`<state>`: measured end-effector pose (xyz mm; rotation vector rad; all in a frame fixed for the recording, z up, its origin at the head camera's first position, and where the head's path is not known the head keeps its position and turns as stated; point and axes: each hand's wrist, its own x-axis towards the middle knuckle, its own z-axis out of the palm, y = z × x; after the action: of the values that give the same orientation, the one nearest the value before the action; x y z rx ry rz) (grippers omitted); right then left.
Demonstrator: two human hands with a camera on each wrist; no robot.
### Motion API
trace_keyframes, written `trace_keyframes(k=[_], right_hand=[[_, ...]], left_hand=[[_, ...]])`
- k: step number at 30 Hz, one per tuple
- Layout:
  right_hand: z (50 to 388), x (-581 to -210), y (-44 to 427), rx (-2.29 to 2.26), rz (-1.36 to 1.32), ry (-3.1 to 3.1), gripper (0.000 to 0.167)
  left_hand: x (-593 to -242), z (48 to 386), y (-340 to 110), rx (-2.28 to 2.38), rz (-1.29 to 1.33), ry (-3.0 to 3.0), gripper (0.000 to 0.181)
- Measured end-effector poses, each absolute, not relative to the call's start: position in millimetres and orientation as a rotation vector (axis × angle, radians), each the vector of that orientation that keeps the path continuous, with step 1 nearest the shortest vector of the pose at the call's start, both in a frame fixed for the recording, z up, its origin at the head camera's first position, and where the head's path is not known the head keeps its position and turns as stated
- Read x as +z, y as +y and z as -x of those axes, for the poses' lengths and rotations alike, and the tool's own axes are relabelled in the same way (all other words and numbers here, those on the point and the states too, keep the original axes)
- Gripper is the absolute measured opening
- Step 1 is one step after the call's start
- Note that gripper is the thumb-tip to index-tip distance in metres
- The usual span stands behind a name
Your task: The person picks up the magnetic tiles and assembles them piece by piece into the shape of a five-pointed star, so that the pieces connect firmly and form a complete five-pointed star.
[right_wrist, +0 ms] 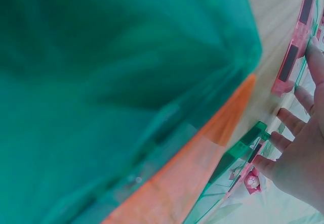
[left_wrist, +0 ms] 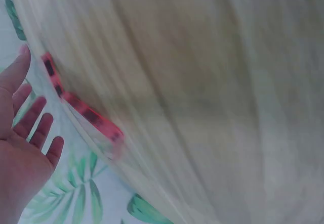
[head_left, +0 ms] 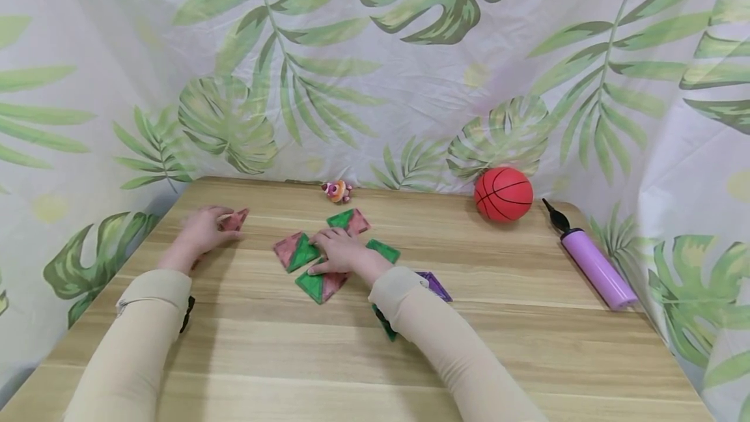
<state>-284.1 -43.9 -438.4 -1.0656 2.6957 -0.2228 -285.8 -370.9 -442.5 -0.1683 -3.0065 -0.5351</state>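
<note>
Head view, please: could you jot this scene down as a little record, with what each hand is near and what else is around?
Left hand: beside a pink tile
Right hand: over green and pink tiles
Partly hidden: purple tile, by the right sleeve
Far edge: small toy figure, red ball
Right side: purple pump, black nozzle pointing away
Surface: wood-grained table
Backdrop: leaf-print cloth

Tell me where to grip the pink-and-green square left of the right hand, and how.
I'd pinch the pink-and-green square at its far and near corners, where the colours meet, coming from above and left: it lies flat on the table, that spans both halves, and the right hand crowds its right side.
</note>
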Motion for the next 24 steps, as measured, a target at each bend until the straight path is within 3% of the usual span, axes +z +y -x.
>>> trace_keyframes(k=[10,24], right_hand=[[287.7,-444.8,-46.8,-0.149,1.067,2.672,0.065],[288.3,-445.7,-45.0,-0.154,1.074,2.693,0.065]], left_hand=[[-447.0,281.3,-377.7,-0.497,0.036,-3.073,0.059],[-445.1,298.2,-354.4,-0.469,0.342,-3.099,0.047]])
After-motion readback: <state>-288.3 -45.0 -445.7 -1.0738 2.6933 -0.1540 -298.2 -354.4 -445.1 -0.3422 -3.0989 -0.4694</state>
